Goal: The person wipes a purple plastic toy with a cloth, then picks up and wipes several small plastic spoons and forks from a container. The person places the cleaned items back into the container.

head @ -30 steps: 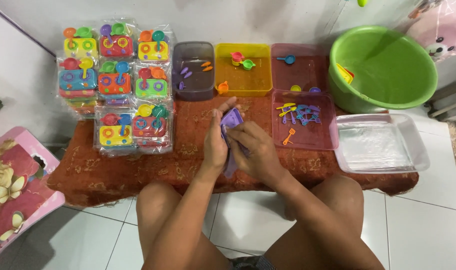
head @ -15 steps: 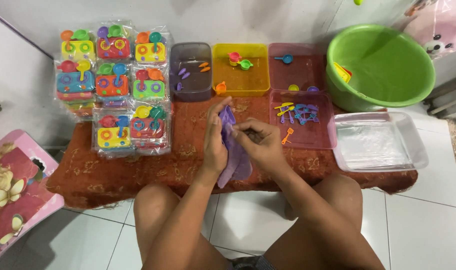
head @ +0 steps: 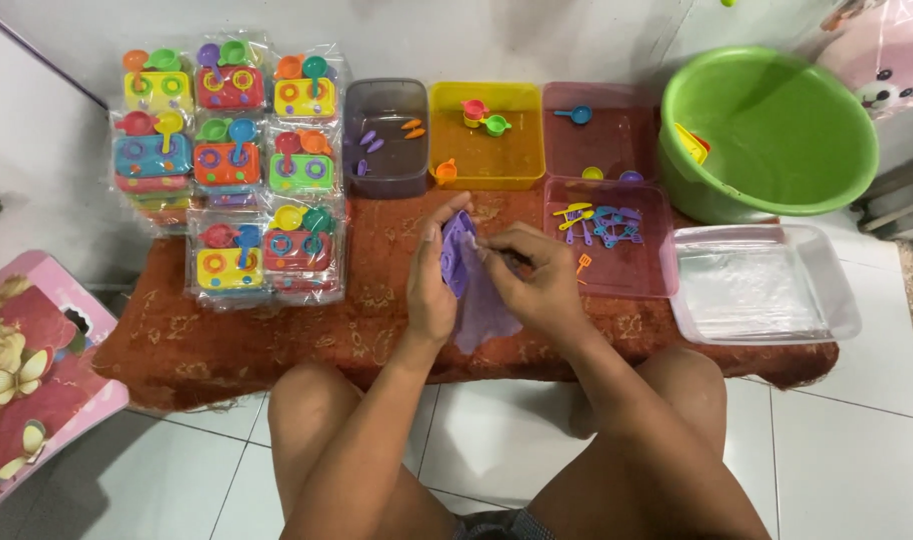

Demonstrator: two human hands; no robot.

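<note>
My left hand (head: 432,285) holds a purple toy stove plate (head: 457,250) upright over the red-brown cloth-covered bench (head: 227,345). A clear plastic bag (head: 485,310) hangs around and below the purple piece. My right hand (head: 537,275) pinches the bag's edge beside the piece, fingers closed on it. Both hands sit in the middle of the bench, in front of the trays.
Stacked bagged toy stove sets (head: 227,150) fill the bench's left. Behind stand a grey tray (head: 385,150), a yellow tray (head: 487,150) with tiny cups, and two pink trays (head: 617,260) with small utensils. A green basin (head: 777,130) and a clear tray of bags (head: 767,285) are right. A pink stool (head: 32,370) stands left.
The purple piece went from bare in both hands to sitting inside a clear bag, which my right hand has drawn down around it. The hands have stayed in the same spot.
</note>
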